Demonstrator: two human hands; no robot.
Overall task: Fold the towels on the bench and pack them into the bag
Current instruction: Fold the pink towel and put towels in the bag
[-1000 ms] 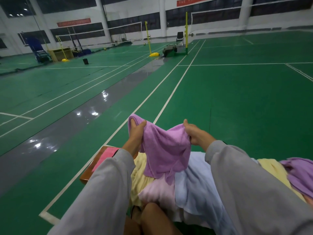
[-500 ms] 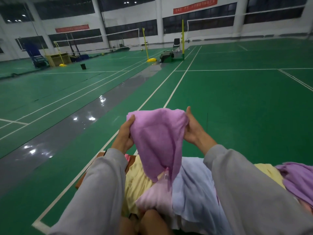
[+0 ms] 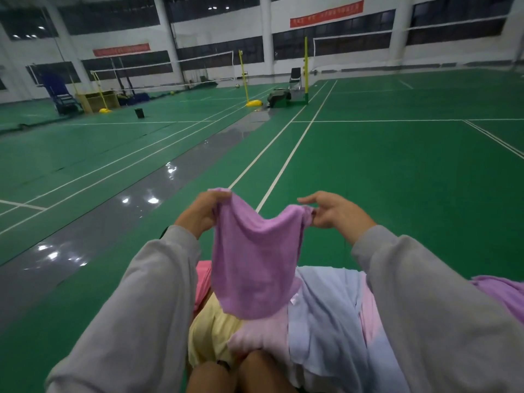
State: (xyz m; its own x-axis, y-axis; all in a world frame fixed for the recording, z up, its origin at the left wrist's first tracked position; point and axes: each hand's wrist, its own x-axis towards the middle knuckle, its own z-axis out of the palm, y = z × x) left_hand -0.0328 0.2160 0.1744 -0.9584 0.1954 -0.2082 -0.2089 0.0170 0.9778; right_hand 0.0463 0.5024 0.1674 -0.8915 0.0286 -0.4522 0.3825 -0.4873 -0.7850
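Note:
A purple towel [image 3: 252, 259] hangs in the air in front of me, sagging in the middle. My left hand [image 3: 200, 212] grips its upper left corner. My right hand [image 3: 331, 212] pinches the upper right corner, with some fingers stretched out. Below it lies a heap of towels: a yellow one [image 3: 211, 333], a pale pink one [image 3: 258, 336], a light blue one [image 3: 326, 316] and a pink one [image 3: 202, 282]. Another purple towel [image 3: 502, 293] lies at the far right. The bench is hidden under the towels and my grey sleeves. No bag is in view.
Green court floor [image 3: 397, 194] with white lines stretches ahead, with a grey glossy strip [image 3: 119, 211] to the left. Yellow net posts [image 3: 306, 69], a chair [image 3: 295, 78] and a dark bag-like object [image 3: 279, 97] stand far off. My knees [image 3: 235, 375] show at the bottom edge.
My hands have moved apart and the purple towel has spread wider between them, sagging in the middle. The view has tilted slightly downward.

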